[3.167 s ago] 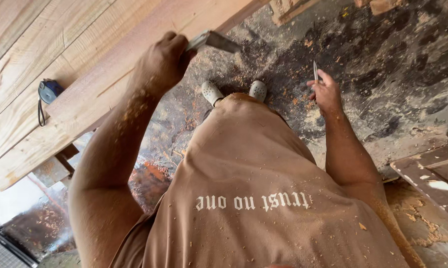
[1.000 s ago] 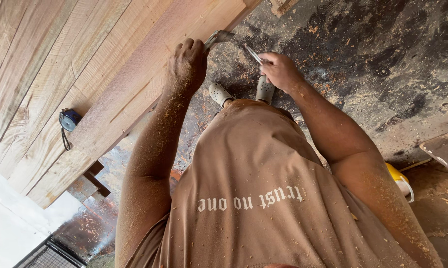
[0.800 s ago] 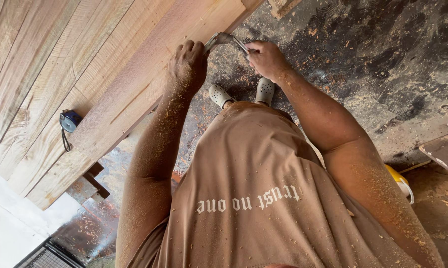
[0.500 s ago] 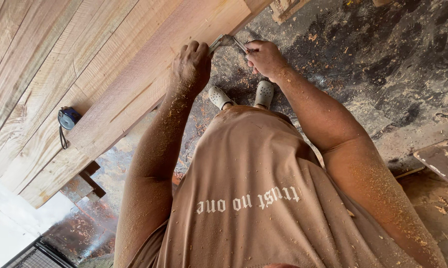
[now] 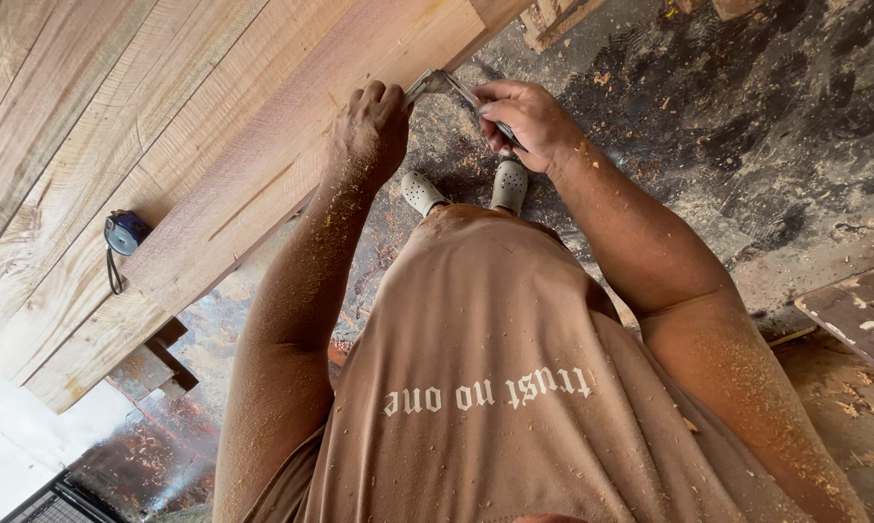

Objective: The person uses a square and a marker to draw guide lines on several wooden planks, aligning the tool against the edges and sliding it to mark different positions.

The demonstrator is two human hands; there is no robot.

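Note:
My left hand [image 5: 367,131] is closed on the handle of a flat metal tool [image 5: 429,82], pressed against the near edge of a wide wooden plank [image 5: 214,145]. The tool's blade sticks out past the plank edge over the floor. My right hand [image 5: 526,114] grips a thin pencil-like marker [image 5: 468,94] whose tip rests against that blade. Both forearms are dusted with sawdust. Below the hands I see my brown shirt [image 5: 495,368] and two pale clogs [image 5: 419,191].
A blue tape measure [image 5: 122,232] with a dark strap lies on the planks at the left. The dark floor [image 5: 747,126] is strewn with sawdust and shavings. Wood offcuts [image 5: 553,17] lie at the top, and a dark board [image 5: 858,310] at the right.
My right hand came in from the right with the marker and set its tip against the tool's blade. My left hand stayed on the tool at the plank edge.

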